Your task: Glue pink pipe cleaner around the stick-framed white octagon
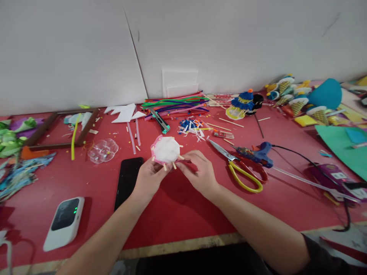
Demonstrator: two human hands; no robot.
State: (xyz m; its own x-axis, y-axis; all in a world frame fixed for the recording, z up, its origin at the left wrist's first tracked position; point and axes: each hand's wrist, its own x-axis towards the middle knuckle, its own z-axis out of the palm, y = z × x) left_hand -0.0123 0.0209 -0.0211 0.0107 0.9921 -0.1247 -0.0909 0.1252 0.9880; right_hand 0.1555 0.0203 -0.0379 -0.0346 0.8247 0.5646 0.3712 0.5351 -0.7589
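Between my two hands, above the red table, is a small white disc with short pale sticks around its rim. A pink strip runs along its left edge. My left hand is closed on the lower left of the disc, thumb near the front edge. My right hand pinches at the lower right, where a thin pink end of the strip seems to lie between thumb and fingers. A black phone lies partly behind my left hand. Scissors with yellow and red handles lie right of my right hand.
A blue glue gun with a cord lies beside the scissors. A utility knife, pipe cleaners and small cut pieces lie ahead. A clear flower-shaped tray and a white device are at left.
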